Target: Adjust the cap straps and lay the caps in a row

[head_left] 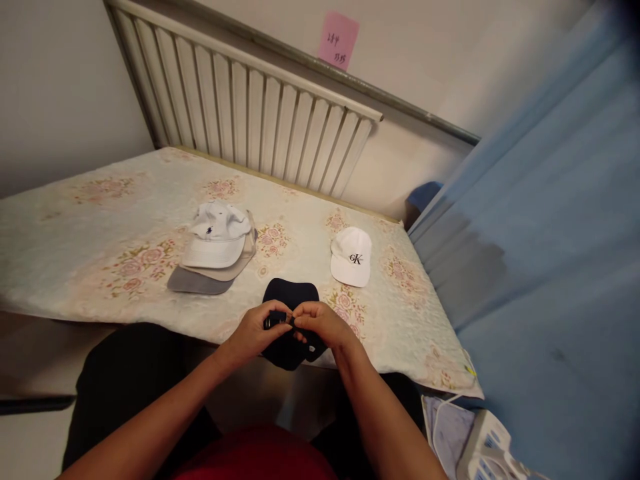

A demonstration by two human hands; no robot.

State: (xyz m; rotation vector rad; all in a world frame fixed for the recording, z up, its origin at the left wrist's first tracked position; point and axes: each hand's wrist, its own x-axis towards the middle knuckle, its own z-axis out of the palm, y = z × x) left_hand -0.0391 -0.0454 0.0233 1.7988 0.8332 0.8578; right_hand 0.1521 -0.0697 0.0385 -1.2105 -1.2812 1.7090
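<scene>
A black baseball cap [290, 291] is held between my two hands at the near edge of the bed, its back strap toward me. My left hand [261, 328] pinches the strap near its buckle, on the left side. From the right, my right hand [323, 323] pinches the strap end, fingertips close to the left ones. Left of the black cap lies a stack of caps: a white cap [219, 233] on top, a beige cap [235, 268] under it, and a grey cap [197, 283] at the bottom. To the right sits a white CK cap [351, 257].
The bed [115, 227] has a pale floral quilted cover. Behind it are a white radiator [250, 100] and a pink note [339, 40] on the wall. A blue curtain [540, 253] hangs at right, above a white plastic item [487, 443] at lower right.
</scene>
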